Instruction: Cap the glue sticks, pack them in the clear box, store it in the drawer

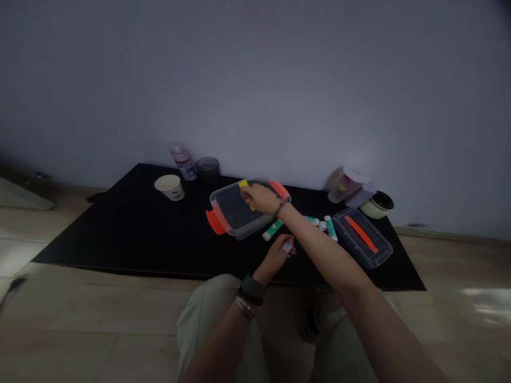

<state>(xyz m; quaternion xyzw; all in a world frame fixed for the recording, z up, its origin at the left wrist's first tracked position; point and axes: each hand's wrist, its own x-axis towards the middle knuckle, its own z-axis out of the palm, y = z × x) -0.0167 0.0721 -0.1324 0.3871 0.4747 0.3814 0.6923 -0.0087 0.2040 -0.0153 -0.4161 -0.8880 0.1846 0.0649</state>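
My right hand (261,198) reaches over a clear plastic box with orange handles (217,210) and is closed on a yellow marker (244,184) held inside it. My left hand (278,255) hovers nearer to me above the black mat (131,229), its fingers pinched on a small white-tipped marker (287,246). Several green and white markers (272,230) lie on the mat just right of the box, under my right forearm.
A clear lid with an orange latch (362,236) lies to the right. A paper cup (171,187), a small bottle (182,159) and a dark jar (207,168) stand at the back left. A plastic cup (345,185) and a bowl (378,205) stand back right by the wall.
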